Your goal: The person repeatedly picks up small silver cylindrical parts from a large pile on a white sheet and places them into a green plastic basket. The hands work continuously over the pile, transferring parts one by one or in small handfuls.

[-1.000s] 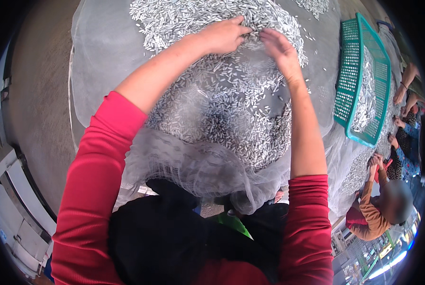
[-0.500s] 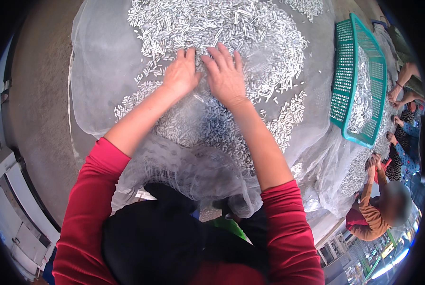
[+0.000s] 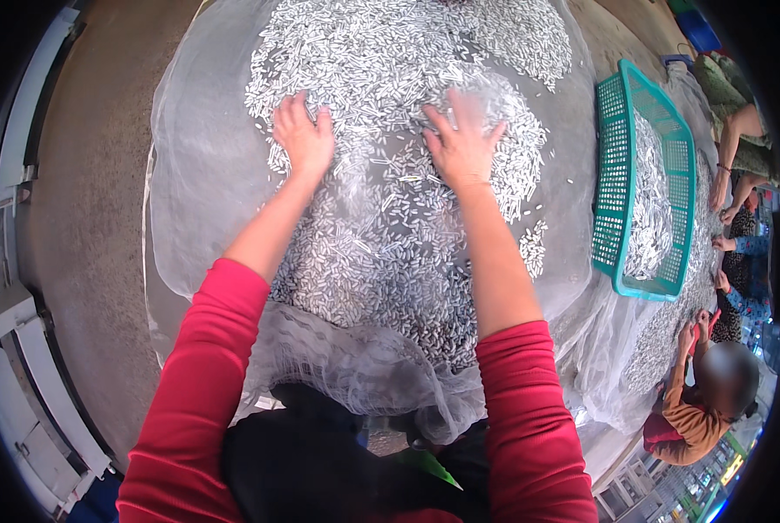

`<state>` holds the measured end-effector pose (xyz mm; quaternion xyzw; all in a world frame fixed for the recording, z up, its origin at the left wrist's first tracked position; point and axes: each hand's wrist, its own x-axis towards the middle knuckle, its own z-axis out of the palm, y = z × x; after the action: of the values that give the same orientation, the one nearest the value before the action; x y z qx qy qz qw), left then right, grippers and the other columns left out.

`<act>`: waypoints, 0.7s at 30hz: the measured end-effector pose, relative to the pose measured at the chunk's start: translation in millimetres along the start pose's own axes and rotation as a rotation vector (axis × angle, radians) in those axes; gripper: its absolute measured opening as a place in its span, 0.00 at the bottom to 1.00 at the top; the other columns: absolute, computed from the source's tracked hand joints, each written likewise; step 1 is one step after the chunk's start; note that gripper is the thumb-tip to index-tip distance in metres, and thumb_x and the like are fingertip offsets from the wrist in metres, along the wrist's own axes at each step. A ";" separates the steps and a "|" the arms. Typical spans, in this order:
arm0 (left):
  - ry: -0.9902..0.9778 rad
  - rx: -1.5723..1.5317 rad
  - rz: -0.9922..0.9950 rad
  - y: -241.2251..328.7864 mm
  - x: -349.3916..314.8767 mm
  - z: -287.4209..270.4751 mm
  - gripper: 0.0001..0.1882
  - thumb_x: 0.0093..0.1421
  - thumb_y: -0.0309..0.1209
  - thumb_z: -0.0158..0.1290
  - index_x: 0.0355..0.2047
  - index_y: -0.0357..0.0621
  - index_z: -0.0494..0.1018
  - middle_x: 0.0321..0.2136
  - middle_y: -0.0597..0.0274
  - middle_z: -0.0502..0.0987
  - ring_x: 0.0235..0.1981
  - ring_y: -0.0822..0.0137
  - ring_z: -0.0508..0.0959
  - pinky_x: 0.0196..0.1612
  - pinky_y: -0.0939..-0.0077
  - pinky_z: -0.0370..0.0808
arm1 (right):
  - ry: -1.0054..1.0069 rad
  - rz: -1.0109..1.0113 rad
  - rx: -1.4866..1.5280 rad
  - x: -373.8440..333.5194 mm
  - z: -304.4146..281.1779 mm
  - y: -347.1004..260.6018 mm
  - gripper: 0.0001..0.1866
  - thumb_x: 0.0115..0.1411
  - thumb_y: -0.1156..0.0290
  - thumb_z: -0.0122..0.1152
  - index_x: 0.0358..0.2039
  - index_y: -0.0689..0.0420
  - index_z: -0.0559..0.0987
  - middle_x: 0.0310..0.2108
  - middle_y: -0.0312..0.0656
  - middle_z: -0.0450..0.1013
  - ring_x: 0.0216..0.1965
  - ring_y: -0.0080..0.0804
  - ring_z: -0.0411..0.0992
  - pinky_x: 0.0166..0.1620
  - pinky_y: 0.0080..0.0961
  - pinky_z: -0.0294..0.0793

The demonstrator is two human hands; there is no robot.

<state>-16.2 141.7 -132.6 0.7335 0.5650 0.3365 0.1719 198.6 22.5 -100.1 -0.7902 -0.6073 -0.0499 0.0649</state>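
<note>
A wide spread of small, silvery-white, rod-shaped pieces (image 3: 355,70) lies on a sheer white net cloth (image 3: 207,174). My left hand (image 3: 305,144) rests at the left part of the spread, fingers apart and touching the pieces. Over the right part is my right hand (image 3: 466,152), its fingers spread and partly smeared by motion. Neither hand grips anything that I can see. Between and below the hands lies a nearer heap of the same pieces (image 3: 346,283). One slightly yellowish piece (image 3: 410,179) shows near my right wrist.
To the right stands a green perforated plastic basket (image 3: 612,183) holding more pieces. Beyond it, other people's hands (image 3: 725,170) are over another spread of pieces. A person in a brown sleeve (image 3: 691,427) sits at the lower right. Bunched netting (image 3: 355,349) hangs at the near edge.
My hands have moved apart, the left one leftward and the right one rightward. More pieces now lie between my forearms, in the nearer heap. The whole view has shifted slightly.
</note>
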 end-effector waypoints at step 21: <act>-0.780 -0.710 0.161 172.8 5.1 6.5 0.16 0.61 0.43 0.49 0.43 0.50 0.77 0.39 0.60 0.79 0.41 0.62 0.78 0.47 0.68 0.72 | 0.215 0.203 0.632 -90.6 -42.1 -66.4 0.17 0.50 0.78 0.55 0.44 0.59 0.72 0.47 0.48 0.67 0.50 0.47 0.64 0.53 0.39 0.64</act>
<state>112.2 95.0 -26.5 0.7419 0.2524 0.2216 0.5803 111.2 -53.9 -70.1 -0.7776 -0.5009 0.0646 0.3746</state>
